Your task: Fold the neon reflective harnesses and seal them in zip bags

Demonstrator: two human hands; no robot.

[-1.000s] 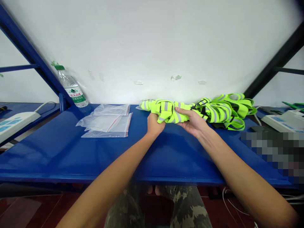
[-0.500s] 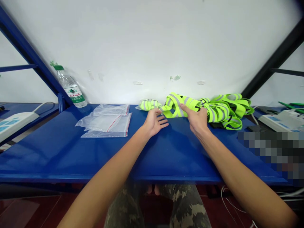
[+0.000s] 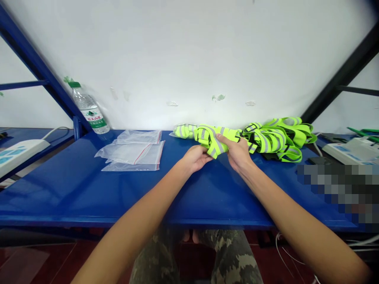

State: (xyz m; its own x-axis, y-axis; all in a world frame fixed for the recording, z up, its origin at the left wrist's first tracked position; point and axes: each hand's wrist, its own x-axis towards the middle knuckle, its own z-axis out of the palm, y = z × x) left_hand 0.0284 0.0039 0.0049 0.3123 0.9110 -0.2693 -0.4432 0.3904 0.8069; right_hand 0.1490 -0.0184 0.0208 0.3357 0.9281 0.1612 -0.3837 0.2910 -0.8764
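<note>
A folded bundle of neon-yellow reflective strap [image 3: 211, 138] with silver bands is held just above the table, between my two hands. My right hand [image 3: 239, 153] grips its right part, thumb on top and the other fingers behind. From the left, my left hand [image 3: 197, 158] takes its lower edge, with the fingers curled under it and partly hidden. Behind my left hand lies another reflective strap in a clear bag [image 3: 184, 131]. To the right of my right hand rests a heap of more reflective straps [image 3: 274, 138] with some black parts.
Clear zip bags [image 3: 130, 152] with red seal lines lie stacked on the blue table [image 3: 189, 201]. A water bottle [image 3: 90, 108] leans at the back left. Power strips [image 3: 22, 152] and cables flank both sides. A white wall stands behind; a blurred patch covers the right edge.
My right hand has drawn the strap left and slightly toward me, away from the heap. My left hand has gone from spread fingers to curled under the strap.
</note>
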